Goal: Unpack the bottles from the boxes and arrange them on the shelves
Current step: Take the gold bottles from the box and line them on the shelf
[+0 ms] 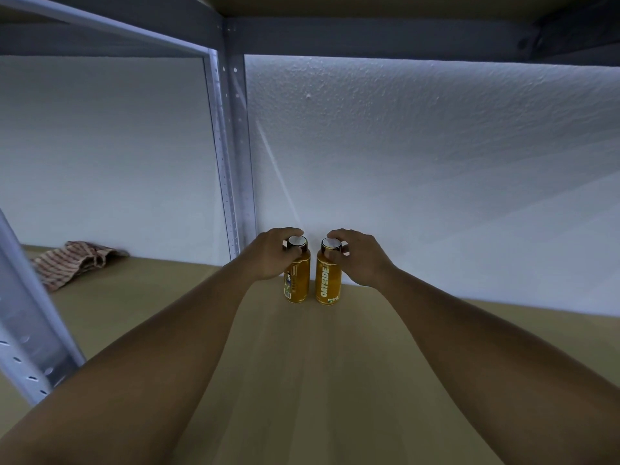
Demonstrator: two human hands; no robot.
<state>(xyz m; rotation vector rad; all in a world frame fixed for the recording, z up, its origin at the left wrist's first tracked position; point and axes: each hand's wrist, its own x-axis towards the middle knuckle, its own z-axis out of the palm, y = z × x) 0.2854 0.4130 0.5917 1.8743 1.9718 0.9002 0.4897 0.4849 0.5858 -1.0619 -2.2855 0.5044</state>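
Both upright on shelf (302,380), side by side with a small gap, close to wall (419,162): left bottle (298,283) and right bottle (328,285). Left hand (272,256) grips left bottle round the cap, right hand (361,258) pinches right bottle's cap. Striped cloth (75,261) lies well left, past post (236,162)

The left bottle (298,280) and the right bottle (328,280) stand side by side, not touching, at the back of the shelf (302,380), just before the wall (402,162). The left grip (273,255) holds the left bottle's top. The right grip (360,258) holds the right bottle's top. A post (235,162) stands behind them to the left. Far left, a cloth (77,261) lies on the shelf.
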